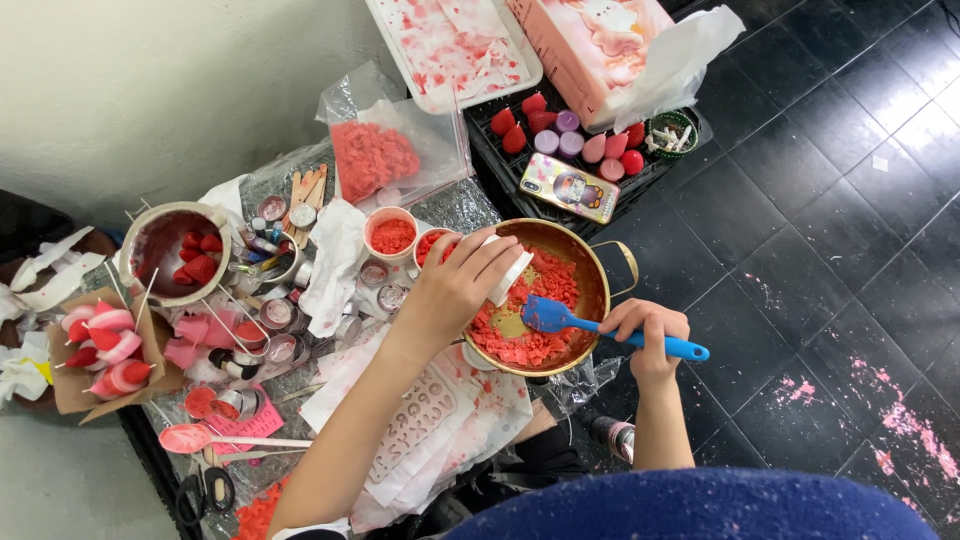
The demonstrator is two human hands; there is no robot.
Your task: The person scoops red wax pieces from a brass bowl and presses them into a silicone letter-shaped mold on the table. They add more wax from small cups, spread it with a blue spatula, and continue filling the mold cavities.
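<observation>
The white cup (512, 272) is mostly hidden under the left hand (455, 290).

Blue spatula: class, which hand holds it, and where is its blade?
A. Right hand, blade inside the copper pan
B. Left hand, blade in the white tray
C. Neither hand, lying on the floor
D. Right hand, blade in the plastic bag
A: the right hand grips the blue spatula by its handle, with the blade among red flakes in the copper pan.
</observation>
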